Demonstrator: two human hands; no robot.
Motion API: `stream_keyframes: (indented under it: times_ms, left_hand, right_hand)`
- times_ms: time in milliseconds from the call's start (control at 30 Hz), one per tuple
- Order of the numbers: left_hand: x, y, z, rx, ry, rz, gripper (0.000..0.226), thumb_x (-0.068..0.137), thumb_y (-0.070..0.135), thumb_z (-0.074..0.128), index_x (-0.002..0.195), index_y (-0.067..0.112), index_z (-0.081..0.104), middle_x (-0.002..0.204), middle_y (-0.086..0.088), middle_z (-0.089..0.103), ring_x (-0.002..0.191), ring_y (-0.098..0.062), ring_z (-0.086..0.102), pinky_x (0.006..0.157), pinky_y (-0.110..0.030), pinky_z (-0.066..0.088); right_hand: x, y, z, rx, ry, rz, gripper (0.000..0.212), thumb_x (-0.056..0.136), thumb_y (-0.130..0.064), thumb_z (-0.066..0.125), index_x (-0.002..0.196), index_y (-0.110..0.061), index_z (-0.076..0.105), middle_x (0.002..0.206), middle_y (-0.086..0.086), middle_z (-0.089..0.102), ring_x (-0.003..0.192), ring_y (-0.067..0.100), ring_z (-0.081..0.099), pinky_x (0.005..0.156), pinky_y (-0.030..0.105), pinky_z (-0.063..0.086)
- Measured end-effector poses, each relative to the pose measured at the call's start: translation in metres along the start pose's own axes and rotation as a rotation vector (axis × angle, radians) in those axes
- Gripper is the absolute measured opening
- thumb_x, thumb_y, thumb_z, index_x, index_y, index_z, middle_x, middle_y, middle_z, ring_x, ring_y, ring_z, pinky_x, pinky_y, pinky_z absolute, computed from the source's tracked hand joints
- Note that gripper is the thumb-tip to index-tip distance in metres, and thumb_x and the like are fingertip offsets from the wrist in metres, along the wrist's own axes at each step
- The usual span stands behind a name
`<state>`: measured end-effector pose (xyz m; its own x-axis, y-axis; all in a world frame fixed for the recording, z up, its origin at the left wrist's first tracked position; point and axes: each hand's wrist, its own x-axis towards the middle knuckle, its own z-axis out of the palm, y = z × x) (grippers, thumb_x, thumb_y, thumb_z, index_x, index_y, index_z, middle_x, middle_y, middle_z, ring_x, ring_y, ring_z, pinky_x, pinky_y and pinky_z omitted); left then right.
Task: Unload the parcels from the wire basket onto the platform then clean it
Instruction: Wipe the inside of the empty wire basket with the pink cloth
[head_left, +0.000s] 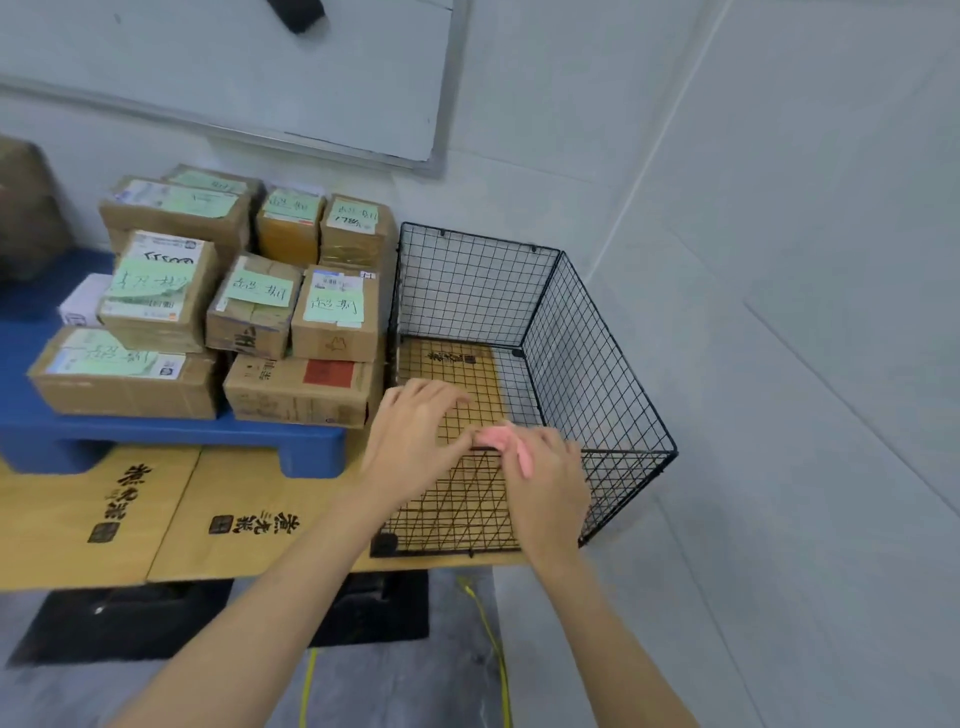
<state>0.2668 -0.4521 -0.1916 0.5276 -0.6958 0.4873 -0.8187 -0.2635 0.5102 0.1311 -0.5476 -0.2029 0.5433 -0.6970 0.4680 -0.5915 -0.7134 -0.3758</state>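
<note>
Fingers (558, 446) of the right hand (545, 478) are curled together round a pink cloth (506, 449), pressing it on the near top rim of the basket (587, 364). Just to the left, the fingers (441, 396) of the left hand (415, 431) lie loosely apart and nearly straight, reaching over the same rim into the basket; its thumb lies along the wire (whether it hooks under, I cannot tell, since the hands are blurred). The two hands almost touch at the cloth.

The basket is black wire mesh, open at the top, with no parcels inside; through its floor a cardboard sheet (234, 519) with printed black characters shows. It stands on that cardboard, right beside the blue platform (156, 431), which rests on the cardboard too.

The parcels (332, 312), brown cartons mostly with green handwritten labels, are stacked in two layers on the platform, the nearest stack just beside the basket's left wall.

Behind them a whiteboard (260, 78) hangs on the grey wall. On the floor nearer the person lie a black mat (130, 618) and a yellow cable (493, 639).
</note>
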Motion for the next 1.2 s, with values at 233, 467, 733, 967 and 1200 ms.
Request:
stream_keyframes:
  times_ms: [233,467,733,967,1200]
  left_hand:
    - [-0.001,0.000,0.015,0.092,0.018,-0.077,0.033,0.089,0.044,0.056,0.117,0.028,0.066,0.109,0.015,0.068,0.100,-0.007,0.057,0.077,-0.026,0.043]
    - [-0.001,-0.002,0.017,0.121,0.037,-0.076,0.032,0.088,0.043,0.058,0.119,0.037,0.063,0.100,0.022,0.065,0.084,0.005,0.044,0.068,-0.023,0.031]
    - [-0.003,-0.001,0.016,0.110,0.044,-0.070,0.038,0.087,0.049,0.048,0.118,0.033,0.064,0.097,0.021,0.066,0.080,0.002,0.047,0.070,-0.024,0.035]
    - [-0.003,0.000,0.017,0.089,0.072,-0.108,0.028,0.088,0.034,0.062,0.116,0.034,0.064,0.095,0.023,0.064,0.080,0.001,0.048,0.075,-0.024,0.036]
    - [-0.003,0.002,0.017,0.080,0.077,-0.129,0.029,0.085,0.031,0.062,0.113,0.036,0.064,0.087,0.023,0.063,0.077,0.000,0.048,0.073,-0.026,0.037]
  right_hand:
    - [0.034,0.101,-0.038,-0.063,0.059,-0.066,0.034,0.097,-0.027,0.042,0.103,-0.037,0.074,0.096,-0.018,0.068,0.083,0.002,0.050,0.076,0.023,0.036]
    - [0.017,0.073,-0.009,0.030,0.077,0.130,0.026,0.096,-0.030,0.049,0.103,-0.018,0.071,0.113,0.005,0.069,0.101,0.023,0.060,0.073,0.024,0.045]
    - [0.001,0.021,0.000,0.067,0.067,-0.148,0.024,0.091,-0.032,0.057,0.108,-0.026,0.073,0.091,-0.010,0.065,0.079,0.010,0.051,0.056,0.008,0.023]
    - [0.045,0.138,-0.047,-0.014,0.023,0.029,0.032,0.099,-0.021,0.049,0.099,-0.043,0.073,0.092,-0.020,0.071,0.081,0.008,0.063,0.070,0.026,0.048]
    - [0.022,0.077,-0.018,0.072,0.042,0.007,0.041,0.094,-0.038,0.032,0.099,-0.047,0.071,0.087,-0.020,0.062,0.082,0.006,0.050,0.060,0.010,0.030]
